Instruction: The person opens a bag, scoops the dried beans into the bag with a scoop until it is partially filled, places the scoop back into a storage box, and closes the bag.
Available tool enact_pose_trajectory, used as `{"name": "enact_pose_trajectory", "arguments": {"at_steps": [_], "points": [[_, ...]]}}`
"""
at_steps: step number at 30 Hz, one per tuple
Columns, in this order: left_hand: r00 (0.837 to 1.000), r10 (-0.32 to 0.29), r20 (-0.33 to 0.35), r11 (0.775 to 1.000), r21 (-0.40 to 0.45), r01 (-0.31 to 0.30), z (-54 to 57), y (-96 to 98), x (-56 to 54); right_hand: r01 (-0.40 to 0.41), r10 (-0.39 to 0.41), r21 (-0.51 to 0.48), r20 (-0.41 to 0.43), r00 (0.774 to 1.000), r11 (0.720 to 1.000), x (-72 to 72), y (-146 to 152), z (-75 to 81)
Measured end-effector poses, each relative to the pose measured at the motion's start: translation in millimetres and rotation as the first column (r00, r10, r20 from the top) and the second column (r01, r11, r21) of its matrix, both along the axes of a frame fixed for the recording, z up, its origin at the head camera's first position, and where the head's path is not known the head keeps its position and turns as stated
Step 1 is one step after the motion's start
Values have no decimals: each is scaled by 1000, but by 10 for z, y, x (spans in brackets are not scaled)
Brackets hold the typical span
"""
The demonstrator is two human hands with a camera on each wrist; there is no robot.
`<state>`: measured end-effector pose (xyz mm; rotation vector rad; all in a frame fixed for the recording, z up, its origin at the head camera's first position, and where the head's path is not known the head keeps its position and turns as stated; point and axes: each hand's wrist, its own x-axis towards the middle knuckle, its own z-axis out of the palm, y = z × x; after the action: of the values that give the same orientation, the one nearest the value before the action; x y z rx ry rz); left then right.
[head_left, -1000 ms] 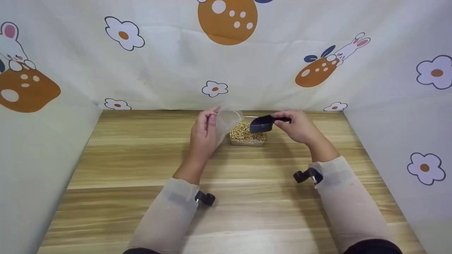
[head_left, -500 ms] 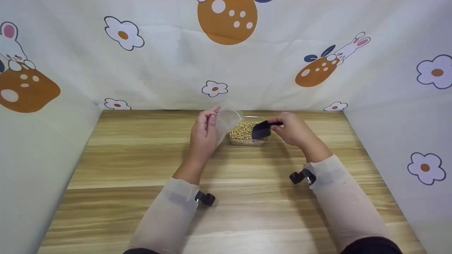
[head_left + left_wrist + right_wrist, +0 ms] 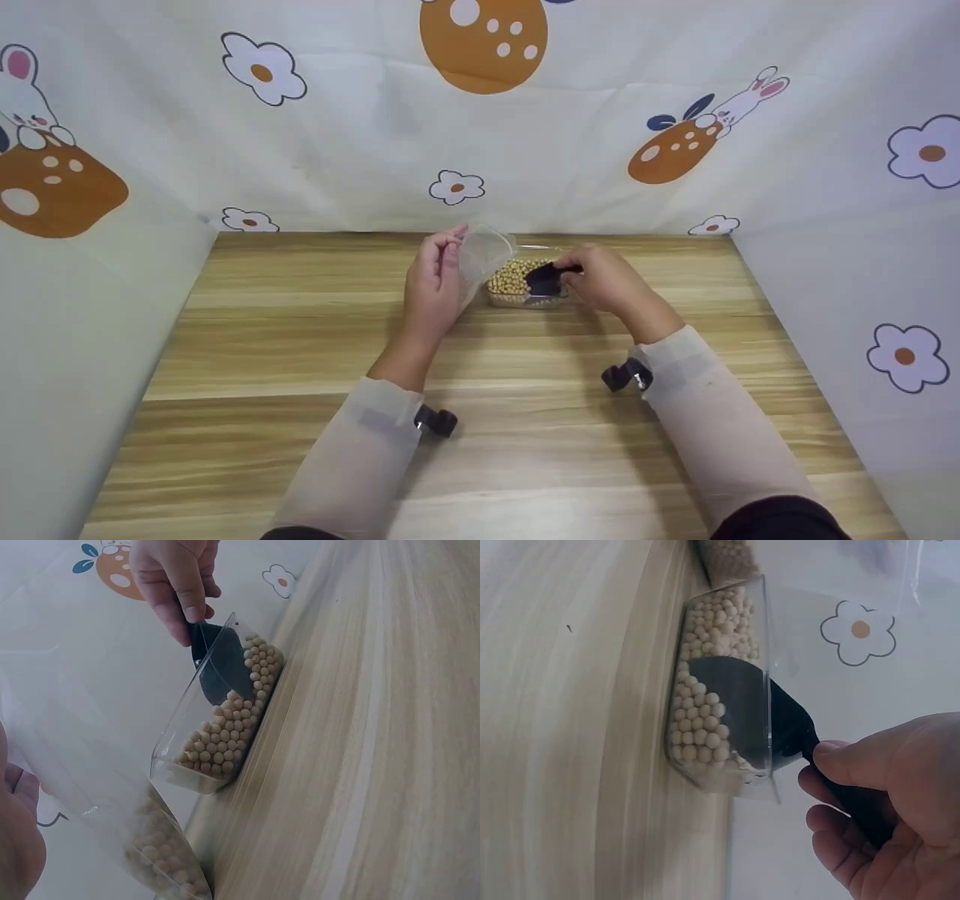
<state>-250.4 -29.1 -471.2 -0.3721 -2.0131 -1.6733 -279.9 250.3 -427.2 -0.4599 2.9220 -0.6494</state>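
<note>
A clear rectangular container [image 3: 174, 729] full of round beige soybeans [image 3: 217, 744] stands on the wooden table. My right hand [image 3: 606, 279] grips the handle of a black scoop [image 3: 739, 701], whose blade is sunk into the beans, as both wrist views show. To the left of the container, my left hand [image 3: 435, 289] holds a clear plastic bag [image 3: 480, 255] upright by its upper part, its mouth spread. In the left wrist view soybeans lie in the bottom of the bag. The left fingertips are partly hidden in that view.
The wooden table [image 3: 300, 330] ends at a pale patterned cloth [image 3: 337, 150] close behind the container. Similar cloth walls [image 3: 832, 225] rise at both sides. A small black wrist camera [image 3: 628, 375] sits on the right sleeve, another wrist camera [image 3: 436, 421] on the left.
My right hand has moved left and down, and the scoop has gone from above the container into the soybeans. The left hand and the bag have stayed in place.
</note>
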Motion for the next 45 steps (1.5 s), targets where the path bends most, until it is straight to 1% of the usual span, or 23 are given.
{"name": "enact_pose_trajectory", "arguments": {"at_steps": [8,13,19,22,26,32,36,41,43,45], "points": [[1000,-8,-17,1000,1,8,1,0,3,8,-8,-61,-3,1000,998,-28,6,-116],[1000,-4,-3,1000,-10,4,-2,-2,8,25,-22,-129,23,999,991,-44,30,-235],[1000,-2,16,1000,-16,2,-9,1,0,74,-63,-206,60,996,976,-49,30,-342],[1000,1,9,1000,-20,-1,-3,2,1,87,-73,-228,68,995,970,-37,14,-376],[1000,0,-1,1000,-23,0,5,4,-3,96,-82,-276,59,995,956,-19,-15,-423],[1000,0,3,1000,-19,0,-8,5,-11,110,-100,-358,46,994,927,-18,-26,-538],[1000,-5,-2,1000,-12,5,-5,7,-8,122,-107,-381,60,992,916,-22,-6,-554],[1000,0,-12,1000,-8,0,-15,4,-16,136,-106,-386,98,990,912,-23,17,-536],[1000,2,-16,1000,-10,-2,-18,2,-16,135,-106,-390,97,990,911,-27,26,-549],[1000,2,-21,1000,-9,-3,-23,1,-17,132,-104,-412,89,991,902,-31,35,-570]]}}
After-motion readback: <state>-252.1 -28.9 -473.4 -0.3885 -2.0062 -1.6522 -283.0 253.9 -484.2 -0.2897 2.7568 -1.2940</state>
